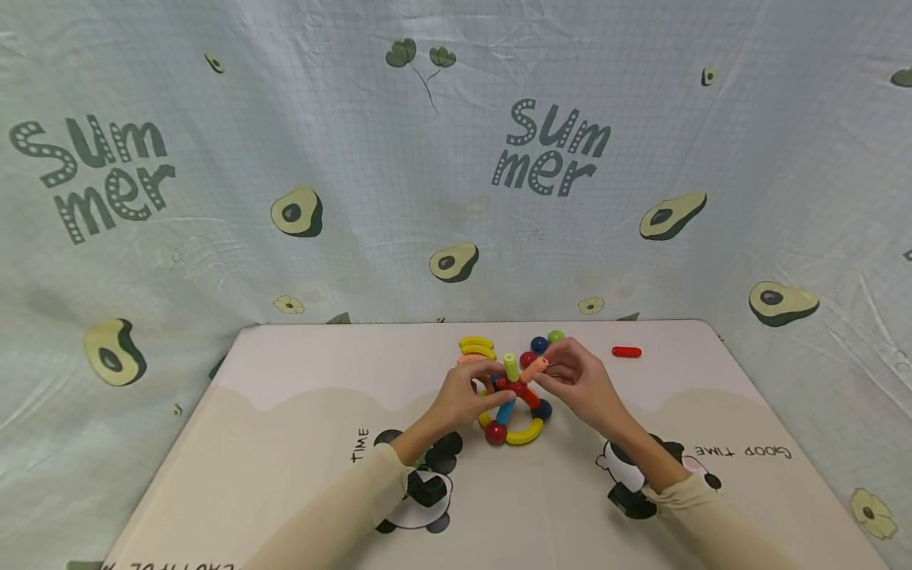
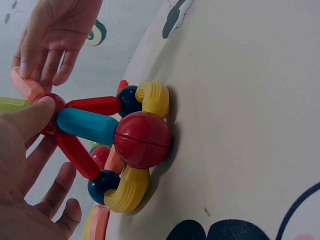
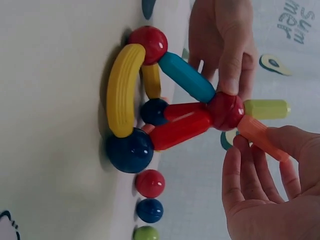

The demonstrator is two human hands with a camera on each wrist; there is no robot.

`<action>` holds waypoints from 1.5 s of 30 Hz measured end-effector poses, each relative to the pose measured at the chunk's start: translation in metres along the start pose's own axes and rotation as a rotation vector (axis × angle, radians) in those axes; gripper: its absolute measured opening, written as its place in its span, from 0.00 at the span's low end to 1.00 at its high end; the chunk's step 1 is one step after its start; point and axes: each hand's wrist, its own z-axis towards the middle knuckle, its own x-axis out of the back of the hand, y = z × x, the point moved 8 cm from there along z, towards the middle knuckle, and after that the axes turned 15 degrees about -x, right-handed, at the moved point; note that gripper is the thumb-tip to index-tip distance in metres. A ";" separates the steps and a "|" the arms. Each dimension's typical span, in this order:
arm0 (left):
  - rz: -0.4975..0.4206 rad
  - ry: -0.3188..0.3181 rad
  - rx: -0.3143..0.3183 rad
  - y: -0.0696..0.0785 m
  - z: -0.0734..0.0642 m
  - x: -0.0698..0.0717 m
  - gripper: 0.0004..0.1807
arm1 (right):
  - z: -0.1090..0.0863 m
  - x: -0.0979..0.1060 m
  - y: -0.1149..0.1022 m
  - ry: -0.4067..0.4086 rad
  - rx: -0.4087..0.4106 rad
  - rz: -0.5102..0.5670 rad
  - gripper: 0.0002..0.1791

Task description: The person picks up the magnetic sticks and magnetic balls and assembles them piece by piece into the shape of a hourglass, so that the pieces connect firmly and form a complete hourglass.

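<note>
A frame of toy magnetic sticks and balls stands on the table, narrowing to a red ball [image 3: 226, 111] at its top. My left hand [image 1: 466, 393] holds that ball, its thumb pressed against it. Between the thumb and fingers of my right hand [image 1: 580, 384] is a short orange stick [image 3: 260, 137], its inner end right at the ball. A light green stick [image 3: 267, 109] points up from the ball. Below, a blue stick [image 3: 187, 77] and two red sticks [image 3: 181, 131] slope down to a ring of curved yellow sticks [image 3: 122, 92], a lower red ball [image 2: 142, 140] and dark blue balls [image 3: 130, 151].
Behind the frame, a loose red ball [image 3: 150, 183], a blue ball [image 3: 150, 210] and a green ball [image 3: 146, 233] lie in a row. Curved yellow sticks [image 1: 476, 343] lie at the back, and a red stick [image 1: 627, 352] sits farther right. A printed cloth [image 1: 456, 174] hangs behind the table.
</note>
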 end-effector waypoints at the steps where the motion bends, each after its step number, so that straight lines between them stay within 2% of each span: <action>1: 0.001 -0.001 -0.003 0.000 0.000 0.000 0.19 | 0.000 -0.001 0.001 0.000 -0.006 0.000 0.20; 22: -0.003 -0.006 -0.002 -0.002 -0.002 0.001 0.18 | 0.002 -0.007 -0.005 0.012 0.020 -0.054 0.18; 31: 0.006 -0.002 -0.004 -0.002 0.000 0.000 0.18 | 0.003 -0.005 -0.006 -0.019 0.026 -0.075 0.19; 37: 0.009 -0.004 0.013 -0.002 0.001 -0.001 0.18 | 0.007 0.007 -0.005 -0.067 0.047 -0.123 0.20; 45: 0.011 0.001 0.022 -0.003 0.003 -0.001 0.18 | 0.016 0.037 0.009 -0.009 0.030 -0.251 0.24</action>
